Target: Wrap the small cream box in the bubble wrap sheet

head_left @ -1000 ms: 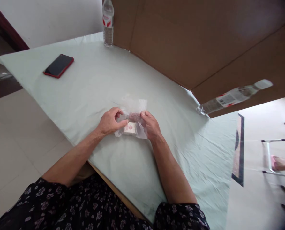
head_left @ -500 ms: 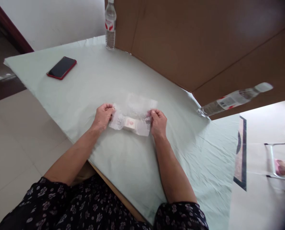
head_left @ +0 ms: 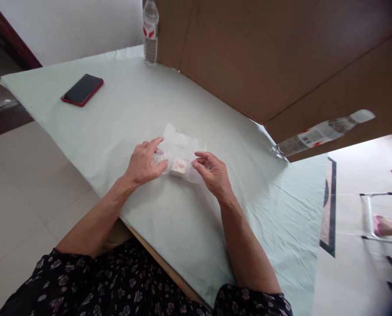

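Note:
A small whitish box (head_left: 179,166) with a reddish mark on top lies on a sheet of clear bubble wrap (head_left: 181,145), whose far part spreads flat on the table. At the wrap's left side is my left hand (head_left: 145,161), thumb and fingers spread apart, the thumb tip close to the box. My right hand (head_left: 213,173) hovers over the right part of the wrap. Its fingers are bent, with a small gap between index finger and thumb, and the fingertips sit just right of the box. Whether they touch the plastic is hard to see.
A pale green cloth (head_left: 116,118) covers the table. A red-cased phone (head_left: 83,90) lies at the far left. One water bottle (head_left: 150,35) stands at the back, another water bottle (head_left: 321,135) at the right, both beside a large brown cardboard panel (head_left: 248,52). A person's foot (head_left: 382,224) shows far right.
My hands have let go of the wrap's two side edges and moved inward toward the box. The left fingers have spread. The wrap's sides have drawn in, and its far flap has shifted left.

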Demonstrator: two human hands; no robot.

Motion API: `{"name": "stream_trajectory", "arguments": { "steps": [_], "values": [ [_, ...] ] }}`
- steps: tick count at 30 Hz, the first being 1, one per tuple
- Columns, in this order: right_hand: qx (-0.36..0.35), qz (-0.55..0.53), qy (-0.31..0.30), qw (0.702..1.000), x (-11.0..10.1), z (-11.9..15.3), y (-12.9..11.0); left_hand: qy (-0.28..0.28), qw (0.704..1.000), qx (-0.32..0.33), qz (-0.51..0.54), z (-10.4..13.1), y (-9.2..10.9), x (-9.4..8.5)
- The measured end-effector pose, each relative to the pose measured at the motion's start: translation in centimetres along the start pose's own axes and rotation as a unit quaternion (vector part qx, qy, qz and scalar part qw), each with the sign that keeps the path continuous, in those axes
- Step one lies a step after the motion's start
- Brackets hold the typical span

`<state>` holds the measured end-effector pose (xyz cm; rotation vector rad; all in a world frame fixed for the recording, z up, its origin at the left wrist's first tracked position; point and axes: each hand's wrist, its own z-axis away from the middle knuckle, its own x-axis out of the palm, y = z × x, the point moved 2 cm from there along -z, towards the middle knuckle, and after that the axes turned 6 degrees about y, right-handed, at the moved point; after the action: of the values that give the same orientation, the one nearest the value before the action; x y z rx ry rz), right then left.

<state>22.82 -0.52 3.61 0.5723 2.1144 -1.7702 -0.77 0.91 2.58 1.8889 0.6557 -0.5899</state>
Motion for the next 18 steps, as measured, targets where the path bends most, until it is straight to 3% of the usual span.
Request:
{"name": "stream_trajectory", "arguments": {
  "steps": [2,6,8,10,12,15,18],
  "values": [
    [-0.029,-0.017,-0.025,0.999,-0.4,1.3,-0.8,-0.033,0.999,0.027,-0.01,0.8,0.7,-1.5],
    [-0.044,-0.018,-0.239,0.97,-0.6,4.7,-1.6,-0.156,0.985,0.076,0.014,3.2,0.9,-3.8],
    [-0.032,0.005,-0.293,0.956,-0.7,6.0,-1.3,-0.184,0.98,0.071,-0.039,4.2,0.1,-4.1],
    [-0.019,0.027,-0.255,0.966,-0.9,6.3,-0.8,-0.173,0.978,0.071,-0.094,4.7,-0.5,-4.1],
    [-0.013,0.046,-0.16,0.986,-1.0,5.5,-0.6,-0.132,0.979,0.092,-0.121,4.4,-0.4,-3.8],
    [-0.063,0.087,-0.047,0.993,-0.1,3.4,-0.5,-0.091,0.977,0.151,-0.118,3.3,0.9,-2.8],
    [-0.116,0.134,-0.064,0.982,2.2,1.4,-0.1,-0.127,0.97,0.177,-0.104,2.3,2.1,-0.8]
  ]
}}
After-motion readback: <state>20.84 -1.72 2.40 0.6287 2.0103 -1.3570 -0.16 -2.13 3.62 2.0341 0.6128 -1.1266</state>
